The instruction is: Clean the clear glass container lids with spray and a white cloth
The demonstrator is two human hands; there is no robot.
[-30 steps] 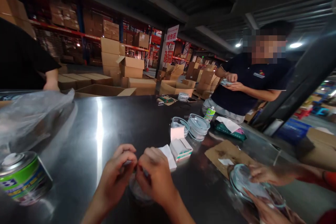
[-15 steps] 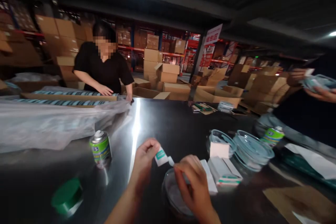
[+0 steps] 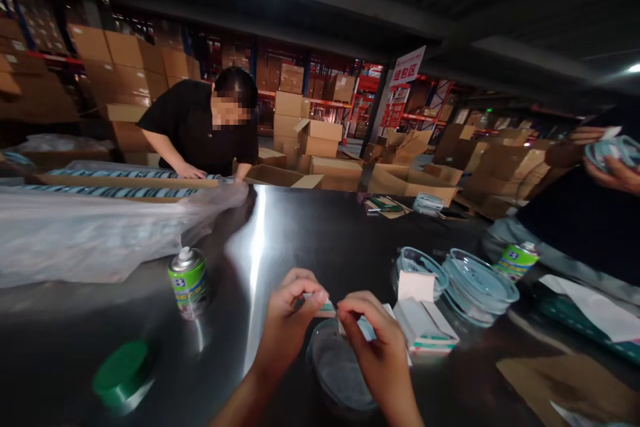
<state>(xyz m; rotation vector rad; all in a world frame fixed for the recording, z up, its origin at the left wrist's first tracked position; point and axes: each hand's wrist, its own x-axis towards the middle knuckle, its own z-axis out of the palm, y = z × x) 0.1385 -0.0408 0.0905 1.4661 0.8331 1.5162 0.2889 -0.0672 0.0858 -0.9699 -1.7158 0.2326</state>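
My left hand (image 3: 289, 320) and my right hand (image 3: 381, 350) pinch the two ends of a small white label with a teal mark (image 3: 327, 309), held just above a clear round lid (image 3: 336, 373) lying on the dark metal table (image 3: 310, 233). A stack of similar white label slips (image 3: 425, 327) lies right of my right hand. Behind that stack sit two clear round lidded containers (image 3: 479, 288).
A green spray can (image 3: 188, 282) stands to the left, with a green cap (image 3: 121, 375) nearer me. A large clear plastic bag (image 3: 95, 230) covers the left side. One person in black leans over a long carton at the far edge; another stands right, holding a lid. Cardboard boxes fill the background.
The view swung left, then steadied. My hands spread apart with the label, then closed on it together above the lid. The person in black bent lower over the carton.
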